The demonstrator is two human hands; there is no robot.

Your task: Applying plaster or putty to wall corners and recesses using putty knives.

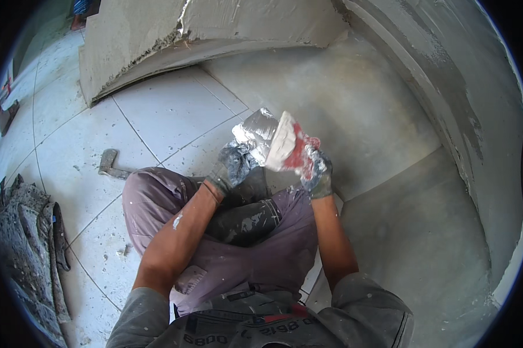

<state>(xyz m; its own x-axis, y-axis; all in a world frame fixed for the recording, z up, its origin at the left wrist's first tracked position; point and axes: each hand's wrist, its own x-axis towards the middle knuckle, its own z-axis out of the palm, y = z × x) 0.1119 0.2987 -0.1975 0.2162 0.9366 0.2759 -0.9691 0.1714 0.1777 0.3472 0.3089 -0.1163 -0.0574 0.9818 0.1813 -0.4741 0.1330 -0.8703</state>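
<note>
My left hand [236, 165], in a grey putty-stained glove, is closed on a wide metal putty knife [260, 124] with white paste smeared over its blade. Also gloved, my right hand [319, 177] grips a red putty spreader [300, 152]. A thick band of white putty [281, 142] covers the spreader's far edge. The two blades are side by side above my crossed legs, very close together; whether they touch I cannot tell. Both handles are mostly hidden by the gloves and paste.
A hatchet-like tool [112, 165] lies by my left knee on white tiles [87, 191] dotted with debris. Stained cloth [32, 249] is heaped at left. Ahead stands a curved plastered structure [215, 26]; a plastered wall [470, 110] curves along the right above smooth grey floor [412, 243].
</note>
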